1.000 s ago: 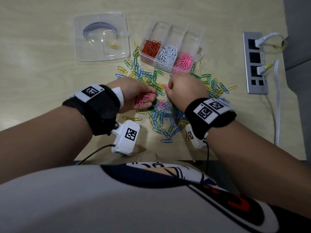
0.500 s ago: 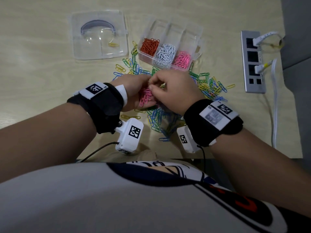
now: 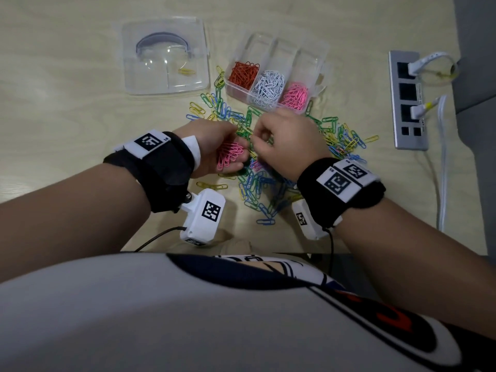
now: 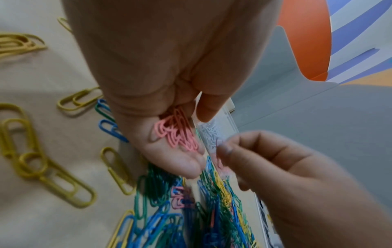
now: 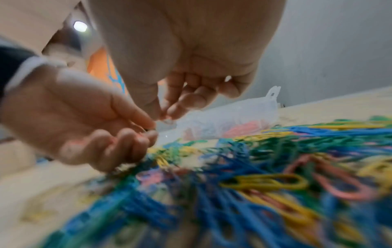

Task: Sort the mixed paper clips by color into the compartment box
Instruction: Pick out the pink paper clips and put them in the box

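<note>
Inside compartment box: red, white, pink clips.

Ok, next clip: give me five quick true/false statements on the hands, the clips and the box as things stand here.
1. The left hand holds a bunch of pink clips. True.
2. The box has red, white and pink clips in three compartments side by side. True.
3. The lid is closed on the box. False: it lies apart on the table, left of the box, with a yellow clip in it.
4. The loose pile is only blue clips. False: green, yellow, blue and some pink are mixed.
5. The right hand rests flat inside the box. False: it is over the pile, fingers curled, next to the left hand.
</note>
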The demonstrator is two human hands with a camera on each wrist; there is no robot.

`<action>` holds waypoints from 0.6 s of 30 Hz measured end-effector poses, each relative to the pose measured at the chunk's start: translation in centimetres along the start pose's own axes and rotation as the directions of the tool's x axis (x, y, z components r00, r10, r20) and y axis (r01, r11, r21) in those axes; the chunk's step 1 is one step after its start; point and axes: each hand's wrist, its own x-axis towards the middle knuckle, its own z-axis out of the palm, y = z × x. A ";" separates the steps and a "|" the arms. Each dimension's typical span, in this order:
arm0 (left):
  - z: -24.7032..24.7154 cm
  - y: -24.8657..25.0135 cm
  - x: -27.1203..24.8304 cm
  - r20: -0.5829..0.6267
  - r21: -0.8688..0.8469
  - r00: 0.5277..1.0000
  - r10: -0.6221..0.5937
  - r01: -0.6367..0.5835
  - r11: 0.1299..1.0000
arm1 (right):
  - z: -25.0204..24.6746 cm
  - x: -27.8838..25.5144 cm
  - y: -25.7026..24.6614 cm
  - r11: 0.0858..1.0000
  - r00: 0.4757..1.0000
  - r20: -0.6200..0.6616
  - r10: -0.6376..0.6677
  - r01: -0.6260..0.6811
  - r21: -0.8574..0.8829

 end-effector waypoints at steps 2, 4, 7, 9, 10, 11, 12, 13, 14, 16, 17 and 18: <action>0.2 0.1 -0.1 0.003 -0.008 1.000 0.003 -0.003 1.000 | 0.0 -0.3 -0.8 0.991 0.997 0.027 -0.066 0.062 0.119; 0.3 0.1 -0.1 0.011 -0.010 1.000 -0.002 0.002 1.000 | 0.0 -0.6 -0.8 0.985 0.999 -0.010 -0.050 0.051 0.163; -0.2 0.0 0.1 0.038 0.011 0.999 0.000 -0.001 1.000 | -0.1 -1.0 0.3 0.989 0.998 -0.055 0.021 -0.012 0.144; -0.4 -0.1 0.1 0.062 0.016 0.998 0.012 -0.013 1.000 | 0.0 -1.3 0.9 0.999 0.996 0.084 0.026 -0.024 -0.030; -0.5 -0.2 0.1 0.065 0.014 0.998 0.021 -0.022 1.000 | 0.2 -1.4 1.1 0.991 0.985 0.172 0.032 -0.009 -0.132; -0.5 -0.2 0.1 0.064 0.017 0.998 0.029 -0.030 0.999 | 0.4 -1.5 1.2 0.979 0.972 0.233 0.038 0.011 -0.205; -0.5 -0.2 0.1 0.061 0.025 0.997 0.038 -0.040 0.999 | 0.6 -1.5 1.3 0.971 0.967 0.252 0.043 0.018 -0.238; -0.5 -0.2 0.0 0.058 0.035 0.997 0.046 -0.048 0.998 | 0.7 -1.5 1.3 0.969 0.970 0.241 0.044 0.017 -0.245; -0.5 -0.2 0.0 0.058 0.043 0.997 0.054 -0.057 0.997 | 0.8 -1.4 1.3 0.970 0.975 0.220 0.041 0.013 -0.241; -0.5 -0.3 0.0 0.066 0.046 0.995 0.072 -0.075 0.996 | 0.9 -1.4 1.4 0.972 0.980 0.194 0.052 -0.006 -0.233; -0.5 -0.3 0.0 0.069 0.047 0.994 0.081 -0.084 0.995 | 0.8 -1.4 1.4 0.973 0.981 0.186 0.059 -0.015 -0.228; -0.5 -0.3 0.0 0.071 0.049 0.994 0.086 -0.090 0.995 | 0.7 -1.4 1.5 0.976 0.982 0.176 0.061 -0.022 -0.216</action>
